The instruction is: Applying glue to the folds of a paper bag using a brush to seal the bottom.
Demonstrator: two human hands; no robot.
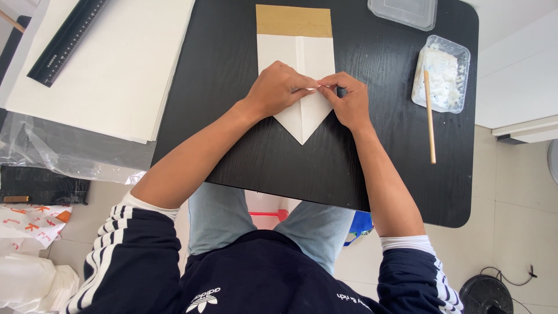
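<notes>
A white paper piece [302, 119], folded to a point toward me, lies on the black table [360, 168]. Its far end is a brown paper strip [293, 20]. My left hand [278, 87] presses on the paper's middle, fingers pinching a fold. From the other side my right hand [349, 99] pinches the same fold, fingertips meeting the left hand's.
A clear tub of white paste [440, 72] with a wooden stick [429, 116] sits at the right. A clear lid [404, 11] is at the far edge. Large white sheets [110, 70] and a black ruler [67, 40] lie to the left.
</notes>
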